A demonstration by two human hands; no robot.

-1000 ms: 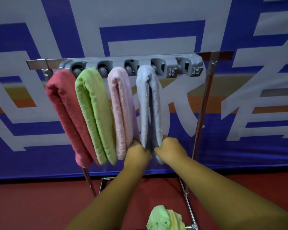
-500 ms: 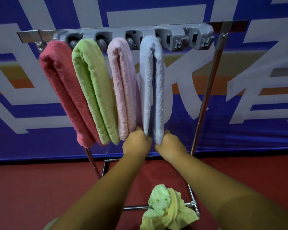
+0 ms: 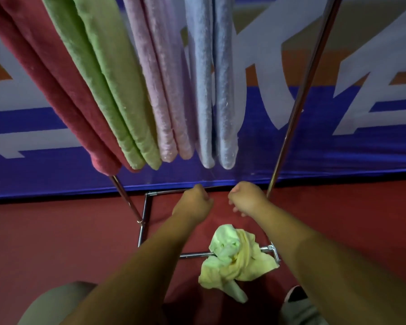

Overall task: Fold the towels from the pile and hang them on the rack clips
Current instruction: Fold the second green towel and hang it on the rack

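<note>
Four folded towels hang from the rack, whose clips are out of view above: a red towel [image 3: 54, 90], a green towel [image 3: 103, 83], a pink towel [image 3: 159, 85] and a light blue towel [image 3: 211, 85]. My left hand [image 3: 192, 205] and my right hand [image 3: 246, 198] hang below the blue towel, apart from it, with fingers loosely curled and nothing in them. A crumpled pale green and yellow towel [image 3: 234, 259] lies on the floor over the rack's low bar [image 3: 192, 255], beneath my hands.
The rack's right metal upright [image 3: 298, 99] slants up beside my right hand; the left upright [image 3: 127, 198] stands below the red towel. A blue and white banner [image 3: 338, 148] covers the wall behind. The floor [image 3: 56, 242] is red. My shoe [image 3: 295, 299] shows at bottom right.
Both hands have let go of the blue towel's lower end and dropped below it. The view has tilted down, so the clips have left the frame and the floor towel shows more.
</note>
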